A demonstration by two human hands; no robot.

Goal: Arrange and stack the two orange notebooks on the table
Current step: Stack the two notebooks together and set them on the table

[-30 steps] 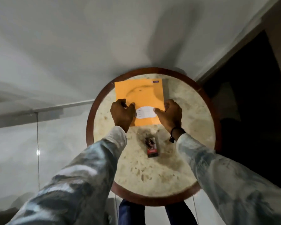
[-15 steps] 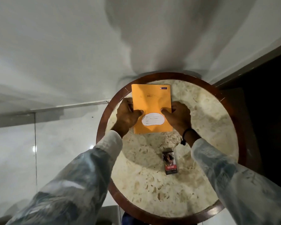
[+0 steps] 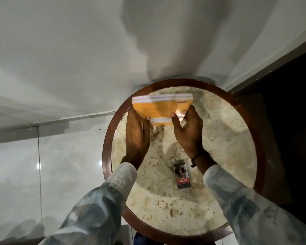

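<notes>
Two orange notebooks [image 3: 160, 109] are held together as one stack, tilted up on their near edge over the far part of the round marble table [image 3: 224, 131]. Their white page edges face up at the top. My left hand [image 3: 137, 137] grips the stack's left side with the thumb on the front cover. My right hand [image 3: 189, 131] grips the right side the same way. The label on the cover is partly hidden by my thumbs.
A small dark cigarette pack [image 3: 181, 176] lies on the table near my right wrist. The table has a raised brown wooden rim [image 3: 107, 138]. A white wall rises behind it, glossy floor tiles lie to the left, a dark area to the right.
The notebooks lay flat on the table with my hands on their sides. Now both hands have tipped the stack upright on its near edge, page edges showing on top.
</notes>
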